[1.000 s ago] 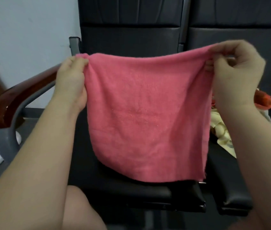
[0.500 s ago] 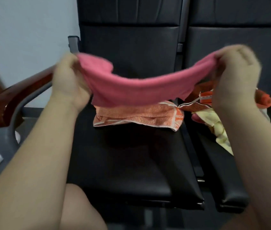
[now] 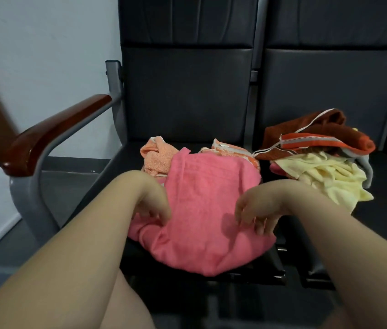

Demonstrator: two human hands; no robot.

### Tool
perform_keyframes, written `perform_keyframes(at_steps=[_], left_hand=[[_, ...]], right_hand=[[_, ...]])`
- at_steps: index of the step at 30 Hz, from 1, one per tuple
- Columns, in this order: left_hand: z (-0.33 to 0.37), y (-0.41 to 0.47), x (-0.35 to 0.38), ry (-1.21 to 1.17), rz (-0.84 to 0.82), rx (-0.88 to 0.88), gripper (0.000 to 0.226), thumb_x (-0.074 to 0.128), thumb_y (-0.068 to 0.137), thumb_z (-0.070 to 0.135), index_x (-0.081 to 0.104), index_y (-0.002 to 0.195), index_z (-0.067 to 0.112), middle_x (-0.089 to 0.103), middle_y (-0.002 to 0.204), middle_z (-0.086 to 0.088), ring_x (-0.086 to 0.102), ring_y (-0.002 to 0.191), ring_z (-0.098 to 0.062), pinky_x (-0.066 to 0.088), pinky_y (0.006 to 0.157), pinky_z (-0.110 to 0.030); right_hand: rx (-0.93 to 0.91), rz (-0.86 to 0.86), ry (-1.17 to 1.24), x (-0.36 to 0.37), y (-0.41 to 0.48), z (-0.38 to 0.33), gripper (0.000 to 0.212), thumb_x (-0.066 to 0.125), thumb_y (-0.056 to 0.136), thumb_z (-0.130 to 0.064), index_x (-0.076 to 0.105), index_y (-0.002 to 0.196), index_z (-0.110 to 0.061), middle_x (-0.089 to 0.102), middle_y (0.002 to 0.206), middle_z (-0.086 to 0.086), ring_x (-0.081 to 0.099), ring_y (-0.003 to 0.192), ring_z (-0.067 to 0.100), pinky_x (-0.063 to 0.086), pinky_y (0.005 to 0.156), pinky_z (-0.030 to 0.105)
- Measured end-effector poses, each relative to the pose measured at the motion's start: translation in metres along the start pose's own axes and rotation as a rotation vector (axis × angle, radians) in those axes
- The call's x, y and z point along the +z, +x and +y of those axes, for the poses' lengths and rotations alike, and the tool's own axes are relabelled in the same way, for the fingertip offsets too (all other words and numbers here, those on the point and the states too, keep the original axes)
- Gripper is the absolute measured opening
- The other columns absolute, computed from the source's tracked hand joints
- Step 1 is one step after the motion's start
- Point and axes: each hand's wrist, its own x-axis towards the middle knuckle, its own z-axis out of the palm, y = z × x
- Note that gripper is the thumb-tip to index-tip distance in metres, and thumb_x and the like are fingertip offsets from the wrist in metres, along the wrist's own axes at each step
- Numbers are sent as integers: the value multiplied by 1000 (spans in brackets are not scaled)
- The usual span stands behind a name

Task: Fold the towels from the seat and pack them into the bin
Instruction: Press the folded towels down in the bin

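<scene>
A pink towel (image 3: 202, 210) lies spread and slightly rumpled on the left black seat (image 3: 107, 186), its near edge hanging over the seat's front. My left hand (image 3: 151, 201) hovers at the towel's left edge with its fingertips down on the cloth. Over the towel's right part my right hand (image 3: 257, 208) has its fingers loosely spread and pointing down. Neither hand grips the towel. Behind the pink towel lies a crumpled orange towel (image 3: 158, 157). No bin is in view.
On the right seat sits a pile with a brown towel (image 3: 306, 128), an orange-red striped one (image 3: 318, 142) and a pale yellow one (image 3: 330, 180). A wooden armrest (image 3: 52, 131) on a grey frame borders the left seat. The seat backs rise behind.
The pink towel, held up stretched between both hands, was swung flat and laid down on the seat. Both hands let go of its corners and now sit low over it.
</scene>
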Motion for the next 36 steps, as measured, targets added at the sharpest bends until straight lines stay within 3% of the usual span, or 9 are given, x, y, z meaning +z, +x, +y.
perform_keyframes(at_steps=[4, 7, 10, 14, 18, 22, 25, 30, 36], left_hand=[[2, 9, -5, -8, 63, 6, 40, 71, 85, 28, 65, 119, 8, 63, 117, -10, 63, 107, -28, 61, 76, -39], [5, 11, -12, -78, 174, 48, 25, 58, 97, 22, 62, 114, 5, 69, 110, -13, 71, 96, -25, 58, 58, -23], [4, 23, -19, -112, 314, 97, 11, 57, 94, 18, 60, 87, 10, 68, 90, -9, 70, 85, -26, 58, 68, -33], [7, 46, -25, -236, 566, 131, 18, 58, 91, 24, 63, 100, 8, 68, 88, -9, 67, 79, -25, 56, 71, -36], [18, 65, -31, -318, 757, 201, 42, 58, 94, 42, 48, 129, 21, 53, 111, -2, 58, 104, -26, 51, 85, -40], [30, 88, -35, -367, 904, 258, 49, 59, 96, 43, 42, 139, 26, 38, 138, -11, 45, 124, -31, 44, 97, -45], [42, 100, -35, -294, 975, 271, 58, 60, 96, 43, 37, 145, 24, 37, 141, -11, 37, 131, -32, 39, 100, -44], [48, 114, -30, -69, 962, 241, 58, 57, 96, 21, 33, 149, 15, 50, 133, -15, 47, 122, -33, 43, 102, -46], [41, 91, -41, -645, 993, 246, 33, 49, 99, 9, 46, 132, 12, 52, 107, -2, 53, 96, -22, 38, 76, -33]], right_hand=[[30, 123, 78, -6, 11, 2, 25, 55, 91, 0, 61, 116, -1, 67, 95, 15, 70, 76, 28, 62, 75, 47], [34, 311, 169, -22, 24, 7, 23, 55, 94, -4, 63, 115, -2, 68, 94, 10, 69, 79, 20, 62, 72, 36], [56, 579, 269, -35, 48, 16, 25, 57, 92, -10, 62, 115, -4, 63, 102, 12, 66, 90, 25, 62, 76, 38], [119, 840, 510, -50, 82, 32, 41, 64, 81, -15, 58, 120, -3, 62, 108, 17, 63, 86, 31, 53, 58, 33], [117, 813, 905, -59, 110, 36, 35, 62, 88, -9, 56, 122, -2, 60, 112, 16, 61, 94, 30, 57, 85, 41], [157, 756, 1107, -68, 126, 36, 42, 64, 89, -6, 52, 129, -6, 52, 83, 9, 51, 66, 19, 45, 55, 29], [170, 747, 1089, -69, 137, 37, 53, 71, 82, -12, 52, 131, -6, 54, 89, 11, 53, 74, 23, 41, 55, 32], [108, 874, 998, -62, 145, 52, 71, 80, 73, -11, 50, 137, -13, 58, 122, 17, 62, 92, 32, 43, 56, 30], [43, 852, 933, -57, 140, 47, 50, 76, 76, -2, 61, 122, -14, 64, 107, 16, 52, 65, 19, 40, 52, 27]])
